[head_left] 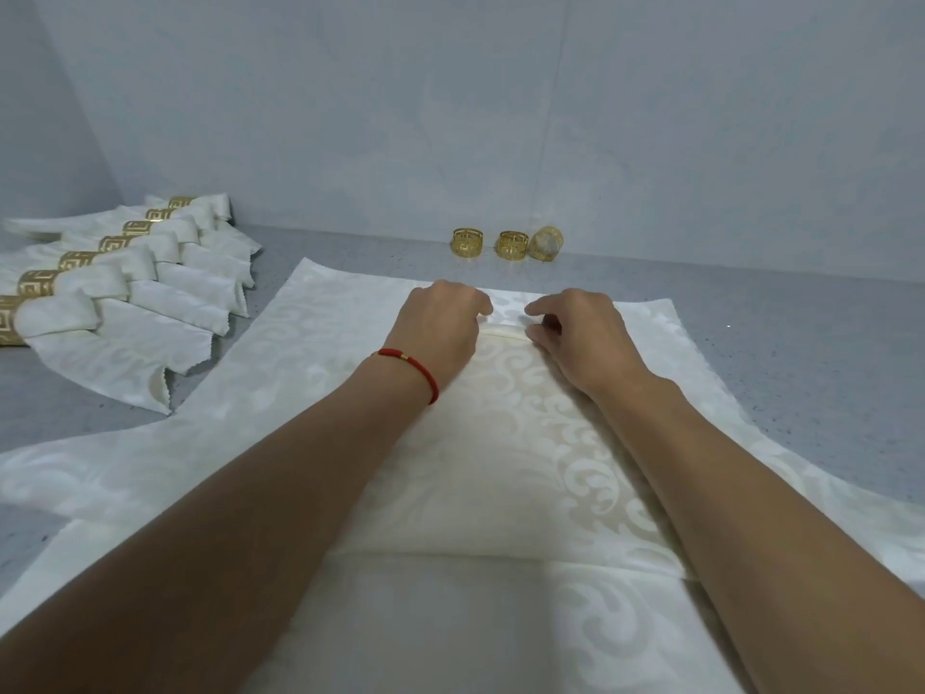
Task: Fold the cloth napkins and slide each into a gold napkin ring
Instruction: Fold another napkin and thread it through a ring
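Observation:
A cream damask napkin (505,443) lies folded on top of other flat napkins (310,323) in front of me. Its far folded edge sits between my two hands. My left hand (440,328), with a red cord bracelet at the wrist, pinches that edge from the left with curled fingers. Pinching the same edge from the right is my right hand (580,333). Three gold napkin rings (510,243) stand loose by the back wall beyond my hands.
Several finished napkins in gold rings (125,278) lie fanned in a row at the left on the grey counter (781,343). A pale wall (450,117) closes off the back and left side.

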